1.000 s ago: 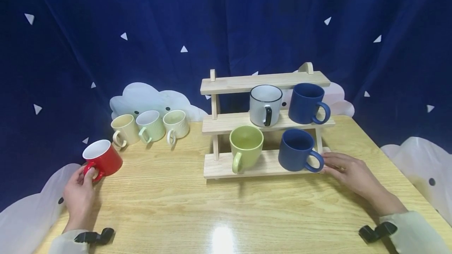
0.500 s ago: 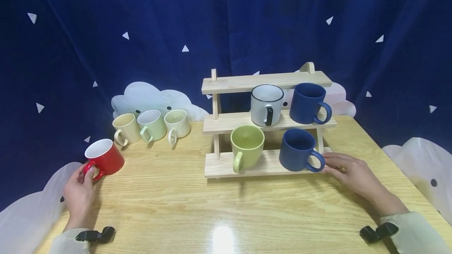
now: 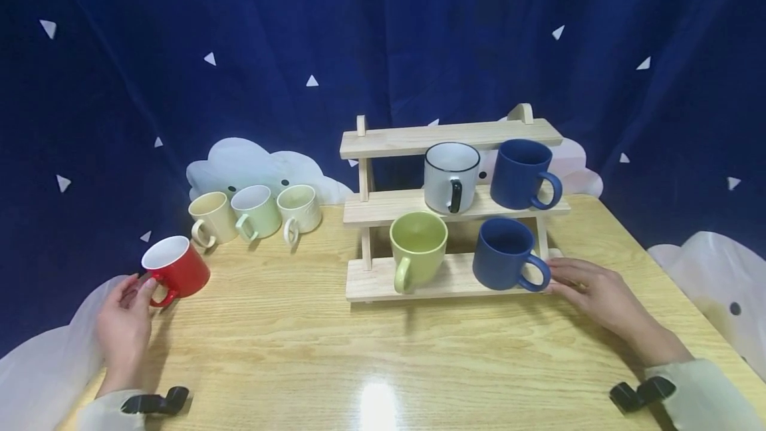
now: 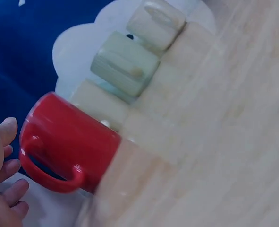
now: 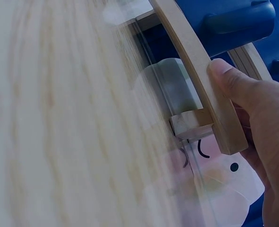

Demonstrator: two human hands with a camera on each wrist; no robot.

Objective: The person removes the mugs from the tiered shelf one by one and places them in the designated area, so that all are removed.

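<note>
A red mug [image 3: 182, 271] with a white inside stands on the table at the left, its handle turned toward my left hand [image 3: 124, 331]. In the left wrist view the fingers [image 4: 15, 191] are relaxed and apart from the handle, holding nothing. My right hand [image 3: 598, 298] grips the right end of the bottom board of a three-tier wooden rack [image 3: 374, 285]. The right wrist view shows the thumb [image 5: 231, 78] on the board's front edge, with the other fingers behind it. Beside that hand, a blue mug [image 3: 499, 261] sits on the bottom board, handle pointing right.
A yellow-green mug [image 3: 419, 245] shares the bottom tier. On the middle tier are a white mug [image 3: 439, 181] with a black handle and another blue mug [image 3: 514, 175]. Behind the red mug stand a cream mug [image 3: 218, 221], a pale green mug [image 3: 263, 215] and an off-white mug [image 3: 306, 211].
My left hand has let go of the red mug's handle and drawn back slightly to the left. The red mug stays in place. My right hand keeps its grip on the rack.
</note>
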